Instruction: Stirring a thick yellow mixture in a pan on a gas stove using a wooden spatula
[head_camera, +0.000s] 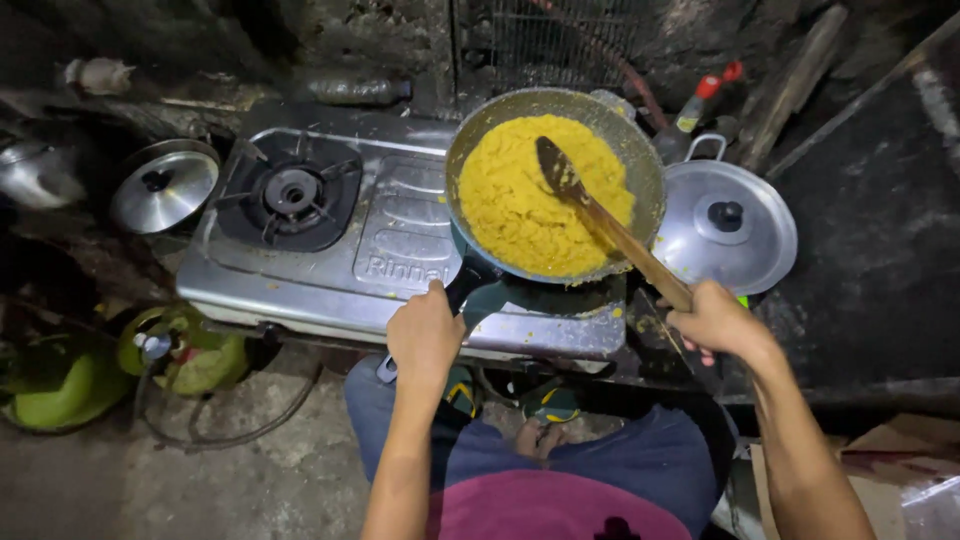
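A steel two-burner stove (400, 250) fills the sooty corner, its left burner (291, 192) bare. On the right sits the pan (640, 160) of yellow mash (510, 200). A lidded pot (760, 250) crowds beside it (green gas cylinders (60, 385) below). The left hand (425, 335) is clamped around the pan handle (470, 280); the right hand (715, 320) grips the wooden spatula (610, 225).

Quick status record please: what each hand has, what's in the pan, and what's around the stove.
left hand: grips the pan handle
right hand: holds the wooden spatula, blade in the food
pan: on the right burner, full of yellow mash
stove: left burner bare
right of pan: lidded pot
left of stove: loose lid, green gas cylinder
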